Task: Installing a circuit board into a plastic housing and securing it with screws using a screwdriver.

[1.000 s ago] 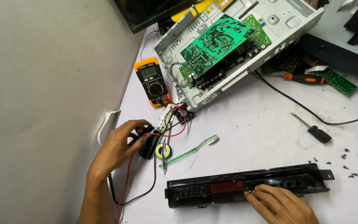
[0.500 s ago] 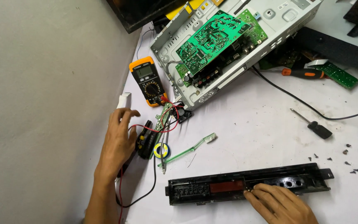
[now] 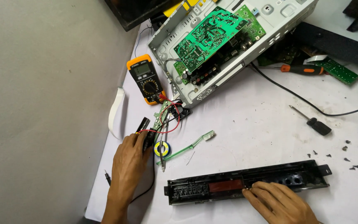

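My left hand (image 3: 127, 164) lies at the table's left edge, its fingers curled over a black tool handle (image 3: 144, 125) with a red wire (image 3: 171, 120) running from it. Just right of it are a small reel of solder (image 3: 161, 148), a narrow green board strip (image 3: 161, 117) and a green toothbrush (image 3: 189, 146). My right hand (image 3: 279, 202) grips the near edge of a long black front panel (image 3: 212, 187) that lies flat in front of me, with my fingertips at its middle.
An orange multimeter (image 3: 146, 79) sits behind my left hand. A tilted metal chassis (image 3: 270, 25) holds a green circuit board (image 3: 212, 35). A black screwdriver (image 3: 315, 122), an orange screwdriver (image 3: 302, 69), loose screws (image 3: 345, 154), a white ribbon cable (image 3: 116, 108) and a black cable (image 3: 286, 93) are around.
My left hand reached up toward the white ribbon cable, then drew back down onto the black handle. My right hand stayed on the panel.
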